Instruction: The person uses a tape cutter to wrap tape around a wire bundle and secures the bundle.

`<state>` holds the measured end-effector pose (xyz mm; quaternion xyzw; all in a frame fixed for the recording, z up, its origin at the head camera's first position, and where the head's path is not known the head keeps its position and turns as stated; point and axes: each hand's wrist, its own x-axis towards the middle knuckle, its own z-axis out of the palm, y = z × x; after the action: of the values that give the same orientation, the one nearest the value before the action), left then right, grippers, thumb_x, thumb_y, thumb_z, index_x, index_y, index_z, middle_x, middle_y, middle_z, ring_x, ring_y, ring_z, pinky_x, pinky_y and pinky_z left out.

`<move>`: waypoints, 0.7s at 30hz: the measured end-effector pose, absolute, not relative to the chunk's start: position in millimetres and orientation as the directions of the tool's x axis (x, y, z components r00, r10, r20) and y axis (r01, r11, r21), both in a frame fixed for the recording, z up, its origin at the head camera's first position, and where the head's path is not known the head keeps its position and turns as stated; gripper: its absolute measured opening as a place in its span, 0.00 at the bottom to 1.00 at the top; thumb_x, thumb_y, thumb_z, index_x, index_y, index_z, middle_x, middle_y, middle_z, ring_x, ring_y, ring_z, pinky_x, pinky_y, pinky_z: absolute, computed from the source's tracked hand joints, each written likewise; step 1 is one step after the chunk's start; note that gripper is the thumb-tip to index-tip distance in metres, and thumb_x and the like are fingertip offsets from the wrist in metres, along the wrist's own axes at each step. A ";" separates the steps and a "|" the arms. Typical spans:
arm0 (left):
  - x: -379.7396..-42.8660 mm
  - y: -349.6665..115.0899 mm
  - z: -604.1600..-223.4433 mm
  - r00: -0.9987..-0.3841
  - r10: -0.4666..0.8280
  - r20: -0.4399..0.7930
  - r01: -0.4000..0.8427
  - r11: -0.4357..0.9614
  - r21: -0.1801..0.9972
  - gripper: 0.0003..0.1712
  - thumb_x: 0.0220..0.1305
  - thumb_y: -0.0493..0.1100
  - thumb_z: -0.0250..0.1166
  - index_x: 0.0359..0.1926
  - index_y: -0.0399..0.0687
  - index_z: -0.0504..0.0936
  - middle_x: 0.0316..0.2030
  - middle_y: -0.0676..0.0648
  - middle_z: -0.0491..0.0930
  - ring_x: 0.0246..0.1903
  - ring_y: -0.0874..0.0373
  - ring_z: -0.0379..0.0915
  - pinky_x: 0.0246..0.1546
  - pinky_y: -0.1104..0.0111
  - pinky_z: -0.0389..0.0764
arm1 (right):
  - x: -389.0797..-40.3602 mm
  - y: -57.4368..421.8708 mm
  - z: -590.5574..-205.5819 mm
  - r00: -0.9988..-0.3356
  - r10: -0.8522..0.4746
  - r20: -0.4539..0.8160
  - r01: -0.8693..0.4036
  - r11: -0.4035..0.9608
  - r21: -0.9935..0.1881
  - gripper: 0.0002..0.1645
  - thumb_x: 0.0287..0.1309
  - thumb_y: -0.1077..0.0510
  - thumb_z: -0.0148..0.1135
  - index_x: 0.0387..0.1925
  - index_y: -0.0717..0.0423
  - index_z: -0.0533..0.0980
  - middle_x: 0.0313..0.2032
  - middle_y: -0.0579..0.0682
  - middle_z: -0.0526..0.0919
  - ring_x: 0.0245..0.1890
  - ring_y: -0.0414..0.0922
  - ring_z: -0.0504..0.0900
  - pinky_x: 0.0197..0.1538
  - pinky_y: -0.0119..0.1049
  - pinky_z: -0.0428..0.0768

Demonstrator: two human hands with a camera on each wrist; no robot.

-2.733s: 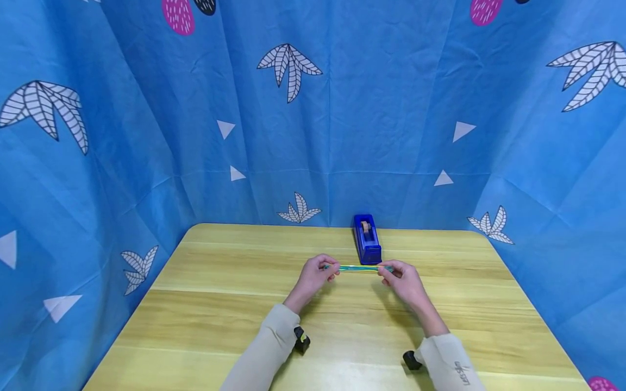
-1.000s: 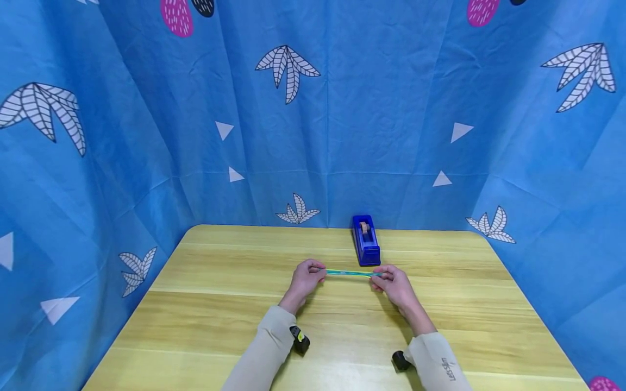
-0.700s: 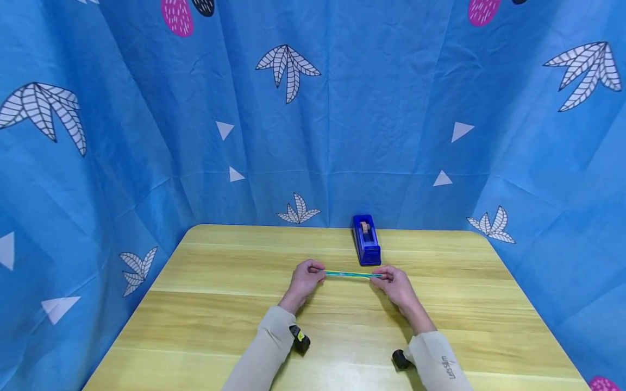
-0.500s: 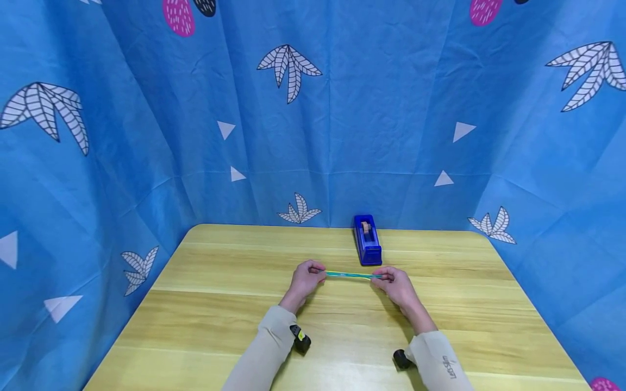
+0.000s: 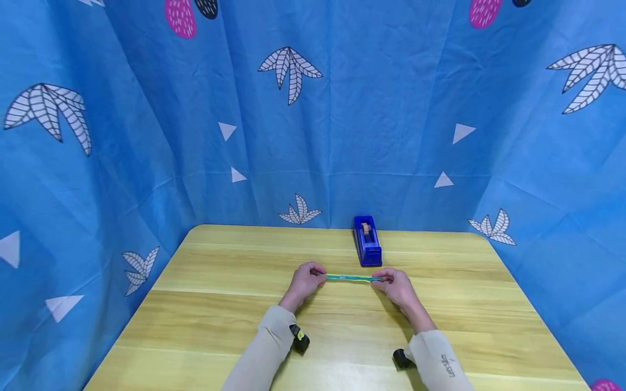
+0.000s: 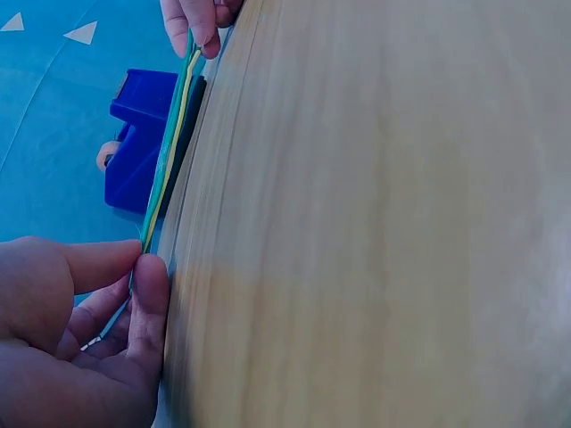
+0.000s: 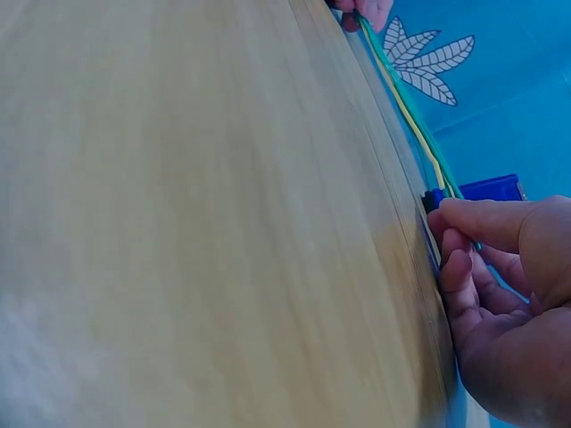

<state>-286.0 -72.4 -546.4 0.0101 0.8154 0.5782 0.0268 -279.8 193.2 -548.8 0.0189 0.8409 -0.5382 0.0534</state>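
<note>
Between my hands a thin bundle of green and yellow wires (image 5: 349,278) is stretched lengthwise, a little above the table. A small pale patch shows on it left of its middle in the head view. My left hand (image 5: 304,283) pinches the left end between thumb and forefinger, the other fingers curled beneath, as the left wrist view shows. My right hand (image 5: 398,288) pinches the right end the same way; its fingers cover that tip. In the right wrist view the wires (image 7: 412,111) bow slightly, the yellow strand standing a little apart from the green.
A blue tape dispenser (image 5: 368,241) with a roll of tape (image 5: 365,228) stands just behind the right hand, near the table's back edge. The wooden table (image 5: 220,326) is closed in by a blue patterned curtain (image 5: 381,136) at back and sides.
Since the earliest frame both hands have shifted left and slightly nearer my body with the wires. In the last second they have stayed almost still, the wires sinking a little lower.
</note>
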 end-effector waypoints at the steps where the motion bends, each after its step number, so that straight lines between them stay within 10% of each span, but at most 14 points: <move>1: -286.0 -73.3 -546.7 -0.998 0.051 -0.024 -0.005 0.343 0.939 0.04 0.67 0.30 0.66 0.42 0.34 0.83 0.33 0.43 0.81 0.29 0.57 0.76 0.33 0.70 0.78 | -280.0 192.7 -549.0 -0.994 -0.024 -0.109 0.089 0.422 -0.902 0.11 0.64 0.64 0.70 0.47 0.63 0.83 0.41 0.54 0.83 0.38 0.45 0.77 0.38 0.33 0.76; 21: -287.6 -75.8 -550.7 -0.999 0.037 -0.036 -0.016 0.438 0.899 0.04 0.66 0.33 0.68 0.42 0.43 0.84 0.39 0.46 0.81 0.39 0.55 0.73 0.42 0.65 0.75 | -282.0 191.4 -551.9 -0.997 -0.034 -0.070 0.046 0.465 -0.884 0.08 0.61 0.67 0.71 0.43 0.63 0.84 0.38 0.55 0.85 0.35 0.44 0.79 0.36 0.31 0.76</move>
<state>-287.6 -75.8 -550.7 0.0064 0.8475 0.5301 0.0250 -282.0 191.4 -551.9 0.0035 0.8550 -0.5172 0.0386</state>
